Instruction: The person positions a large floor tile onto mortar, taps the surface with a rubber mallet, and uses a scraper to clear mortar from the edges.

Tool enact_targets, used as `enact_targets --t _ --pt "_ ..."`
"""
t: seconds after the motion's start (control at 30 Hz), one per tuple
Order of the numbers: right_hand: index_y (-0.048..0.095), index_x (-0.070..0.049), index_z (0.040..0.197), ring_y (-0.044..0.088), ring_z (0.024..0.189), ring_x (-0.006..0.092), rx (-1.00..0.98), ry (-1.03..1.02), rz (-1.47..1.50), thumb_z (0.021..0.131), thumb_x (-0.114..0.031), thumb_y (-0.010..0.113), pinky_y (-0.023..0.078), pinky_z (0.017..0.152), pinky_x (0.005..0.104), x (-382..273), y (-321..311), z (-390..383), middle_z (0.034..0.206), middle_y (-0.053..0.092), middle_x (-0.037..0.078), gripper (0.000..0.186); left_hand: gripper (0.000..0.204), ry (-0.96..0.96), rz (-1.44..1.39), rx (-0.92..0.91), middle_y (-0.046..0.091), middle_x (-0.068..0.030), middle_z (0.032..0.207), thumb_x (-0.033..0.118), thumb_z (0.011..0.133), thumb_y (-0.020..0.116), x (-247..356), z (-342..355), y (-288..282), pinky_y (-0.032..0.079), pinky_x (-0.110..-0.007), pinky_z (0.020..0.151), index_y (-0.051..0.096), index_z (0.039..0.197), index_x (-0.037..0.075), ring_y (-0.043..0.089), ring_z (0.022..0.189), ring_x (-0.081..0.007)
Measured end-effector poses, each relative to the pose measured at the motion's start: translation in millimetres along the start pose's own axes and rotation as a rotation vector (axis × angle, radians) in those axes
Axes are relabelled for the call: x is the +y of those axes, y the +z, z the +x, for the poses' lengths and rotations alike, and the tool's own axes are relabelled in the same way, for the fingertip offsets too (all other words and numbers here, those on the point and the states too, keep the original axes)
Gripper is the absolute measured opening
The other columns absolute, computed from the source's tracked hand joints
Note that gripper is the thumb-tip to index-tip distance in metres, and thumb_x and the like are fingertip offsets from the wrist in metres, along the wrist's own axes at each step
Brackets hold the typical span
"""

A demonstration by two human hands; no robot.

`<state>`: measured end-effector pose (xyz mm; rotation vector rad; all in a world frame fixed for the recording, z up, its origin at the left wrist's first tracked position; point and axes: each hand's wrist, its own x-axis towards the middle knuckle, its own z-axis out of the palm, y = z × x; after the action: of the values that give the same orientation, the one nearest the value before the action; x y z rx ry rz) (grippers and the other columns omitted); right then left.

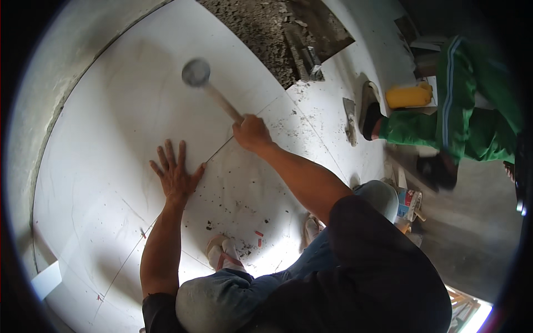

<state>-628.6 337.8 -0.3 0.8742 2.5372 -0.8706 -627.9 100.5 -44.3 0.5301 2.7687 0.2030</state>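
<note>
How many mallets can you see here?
1: a mallet in the person's right hand, its head over the pale floor tile. Others may be hidden from view.

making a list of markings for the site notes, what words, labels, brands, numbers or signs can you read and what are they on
No text can be read in this view.
Blue, red and white container by the right knee: coloured markings, too small to read.
Mallet in the right hand: blurred head, nothing legible.
Yellow object: no lettering can be made out.
</note>
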Motion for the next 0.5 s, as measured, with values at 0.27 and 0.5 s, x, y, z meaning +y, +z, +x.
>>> enact_targets --t 0.27,0.5 --pt "0.061 0.011 0.105 0.062 0.096 0.0439 -0.022 -0.068 0.037 0.085 -0.025 0.054 0.048 0.089 0.0474 1 5 2 0.097 0.064 0.031 0.041 0.093 0.018 -0.063 0.070 0.011 -0.0138 0.158 0.064 0.077 0.061 -13 3 10 0.000 -0.063 0.112 0.024 0.150 0.021 0.001 0.146 -0.0343" --pt "0.063 0.008 0.094 0.064 0.086 0.0440 -0.011 -0.139 -0.005 0.084 -0.024 0.055 0.050 0.082 0.0474 1 11 -9 0.085 0.066 0.028 0.035 0.095 0.018 -0.057 0.036 0.007 -0.0108 0.159 0.070 0.078 0.055 -15 3 8 -0.004 -0.062 0.112 0.020 0.151 0.021 -0.002 0.146 -0.0319"
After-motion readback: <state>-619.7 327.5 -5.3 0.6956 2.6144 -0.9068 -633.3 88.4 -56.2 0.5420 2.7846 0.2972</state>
